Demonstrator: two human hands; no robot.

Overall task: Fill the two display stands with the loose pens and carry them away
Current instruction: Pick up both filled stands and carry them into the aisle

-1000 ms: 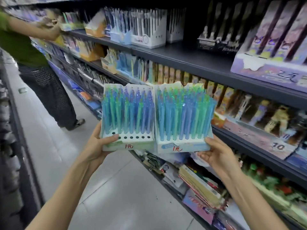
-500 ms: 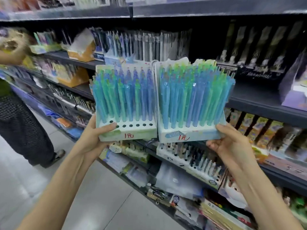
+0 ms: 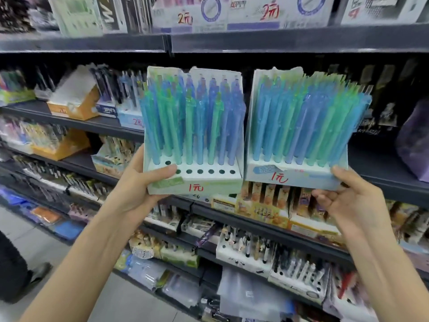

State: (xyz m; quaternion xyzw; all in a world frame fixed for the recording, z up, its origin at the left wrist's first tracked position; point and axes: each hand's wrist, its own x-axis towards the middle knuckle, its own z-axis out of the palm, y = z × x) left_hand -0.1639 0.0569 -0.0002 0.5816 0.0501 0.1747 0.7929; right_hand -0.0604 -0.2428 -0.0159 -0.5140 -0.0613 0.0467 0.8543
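The left stand (image 3: 209,182) and the right stand (image 3: 294,177) now hang in the air straight in front of the dark middle shelf (image 3: 383,168). A second ago they were carried lower, with the aisle floor behind them. They rode edge to edge then, and now a narrow gap shows between them. The blue and green pens (image 3: 192,122) stand upright in both. They are packed tight in the right stand, while the left stand has a front row of empty holes (image 3: 204,171). The left hand (image 3: 139,182) has its grip closed round the left stand's base, thumb laid flat across the front ledge. The right hand (image 3: 348,198) has its grip pinched on the right stand's outer lower corner, thumb on top and fingers curled beneath. To my eye the filling is over and the carry is near its end, and the bare stretch of that shelf behind the right stand looks the likely spot. Well below the shelf and off to the left, another person's dark trouser leg (image 3: 11,270) just shows.
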